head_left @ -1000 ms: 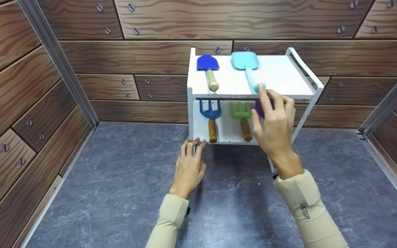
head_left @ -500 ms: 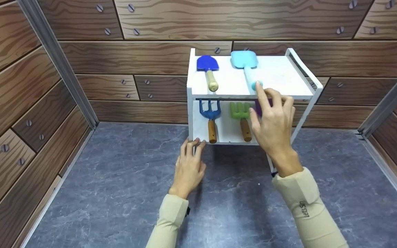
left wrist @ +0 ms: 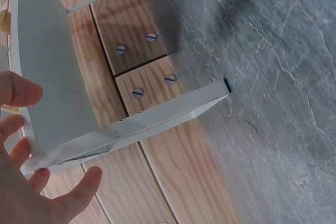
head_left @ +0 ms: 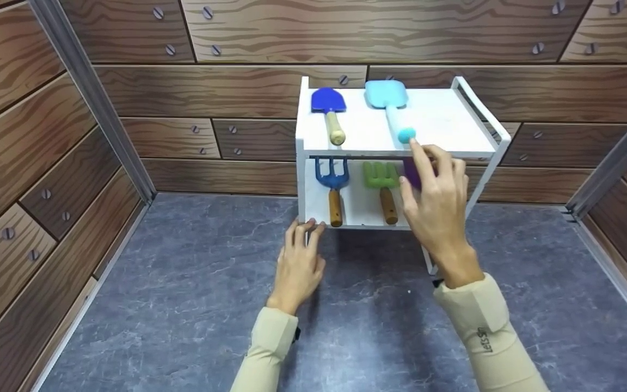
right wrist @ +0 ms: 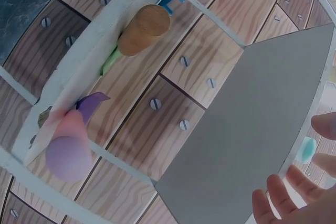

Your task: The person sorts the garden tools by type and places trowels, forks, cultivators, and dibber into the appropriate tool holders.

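My left hand (head_left: 298, 269) rests with spread fingertips at the lower left front corner of a white two-tier shelf cart (head_left: 444, 117). In the left wrist view, the fingers (left wrist: 86, 190) straddle its leg. On the top tier lie a blue toy shovel with a cream handle (head_left: 328, 100) and a light blue shovel (head_left: 387, 95). My right hand (head_left: 436, 204) holds nothing; its index fingertip is right at the light blue shovel's handle end (right wrist: 306, 149), with the other fingertips by the top tier's front edge.
The lower tier holds a blue fork (head_left: 335, 207) and a green rake (head_left: 381, 175), both with brown handles. A purple tool (right wrist: 92, 106) with a pink-lilac handle lies at its right, mostly behind my right hand in the head view. Wood-patterned walls (head_left: 237, 32) surround the grey floor (head_left: 194, 305).
The light blue shovel's handle end has shifted slightly left and back. My right index finger has since drawn back a little toward me and right. The left hand has stayed put.
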Motion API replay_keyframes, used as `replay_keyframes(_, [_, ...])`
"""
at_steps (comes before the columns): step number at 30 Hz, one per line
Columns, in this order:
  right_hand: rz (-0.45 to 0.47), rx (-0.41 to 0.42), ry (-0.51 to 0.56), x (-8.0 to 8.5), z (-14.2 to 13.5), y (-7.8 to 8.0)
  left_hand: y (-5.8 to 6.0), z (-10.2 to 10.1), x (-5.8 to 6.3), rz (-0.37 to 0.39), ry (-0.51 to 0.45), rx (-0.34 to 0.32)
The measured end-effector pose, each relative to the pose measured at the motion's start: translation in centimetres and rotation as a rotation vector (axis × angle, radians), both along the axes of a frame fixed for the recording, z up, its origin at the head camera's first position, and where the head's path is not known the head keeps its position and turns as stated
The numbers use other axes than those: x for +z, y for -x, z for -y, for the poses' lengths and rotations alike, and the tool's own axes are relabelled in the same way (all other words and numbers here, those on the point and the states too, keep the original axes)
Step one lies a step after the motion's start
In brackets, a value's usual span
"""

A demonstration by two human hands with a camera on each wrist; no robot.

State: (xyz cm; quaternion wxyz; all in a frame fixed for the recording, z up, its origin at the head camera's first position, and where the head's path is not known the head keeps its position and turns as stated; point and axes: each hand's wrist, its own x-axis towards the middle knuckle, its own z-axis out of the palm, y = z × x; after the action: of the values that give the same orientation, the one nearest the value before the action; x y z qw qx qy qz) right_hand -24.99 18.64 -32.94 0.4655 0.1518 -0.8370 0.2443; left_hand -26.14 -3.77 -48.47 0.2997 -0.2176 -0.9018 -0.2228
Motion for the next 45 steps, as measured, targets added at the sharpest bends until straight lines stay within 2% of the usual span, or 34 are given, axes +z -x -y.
replay_keyframes(14, [0.000,-0.030,0.018,-1.8,-1.5,-1.6,-0.1,0.1,0.1,0.020,0.000,-0.005])
replay_keyframes(21, [-0.010,-0.042,-0.002,-2.6,-2.4,-2.5,0.0,0.1,0.0,-0.001,-0.005,-0.004])
replay_keyframes(25, [-0.004,-0.046,0.021,-3.0,-2.8,-3.0,0.0,0.1,-0.1,-0.001,-0.006,-0.005])
replay_keyframes(45, [0.051,-0.109,-0.023,-6.0,-5.3,-4.8,-0.1,0.0,-0.1,0.008,-0.005,-0.003])
